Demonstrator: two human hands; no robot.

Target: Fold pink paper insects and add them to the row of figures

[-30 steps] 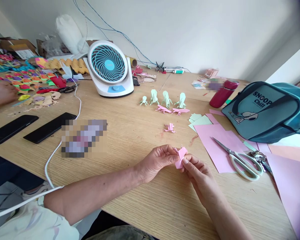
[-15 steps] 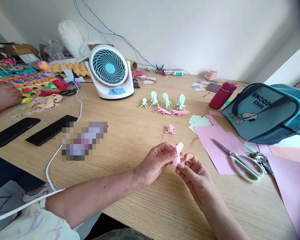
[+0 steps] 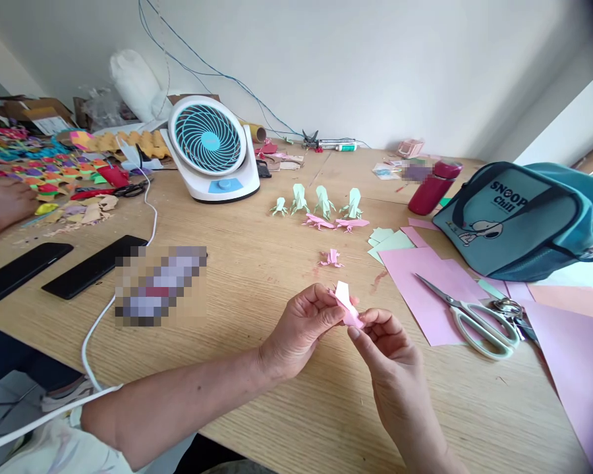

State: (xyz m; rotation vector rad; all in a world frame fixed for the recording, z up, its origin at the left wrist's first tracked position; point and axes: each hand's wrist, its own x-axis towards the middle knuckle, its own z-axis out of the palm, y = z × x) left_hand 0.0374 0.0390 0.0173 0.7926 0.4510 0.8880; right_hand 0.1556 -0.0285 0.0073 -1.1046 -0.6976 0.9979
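Note:
Between my hands is a small folded pink origami piece (image 3: pixel 346 304), tilted, with a pale flap pointing up. My left hand (image 3: pixel 304 324) pinches it from the left between thumb and fingers. On its lower right corner, my right hand (image 3: pixel 393 349) closes thumb and forefinger. Just beyond, a finished-looking pink origami insect (image 3: pixel 331 257) stands on the wooden table (image 3: pixel 237 263). Farther back are two longer pink origami insects (image 3: pixel 352 224) and a row of several pale green origami insects (image 3: pixel 322 202).
Scissors (image 3: pixel 479 322) lie on pink paper sheets (image 3: pixel 405 276) at right, near green paper pieces (image 3: pixel 390 242). Behind them are a teal bag (image 3: pixel 514 224) and a red bottle (image 3: pixel 432 187). A fan (image 3: pixel 210 148), phones (image 3: pixel 96 266), a white cable (image 3: pixel 93 336) and another person's hand (image 3: pixel 7 207) are leftward.
The origami piece has turned in my fingers, its upper flap now leaning left and its lower end pointing right. Both hands still grip it. The view has shifted slightly.

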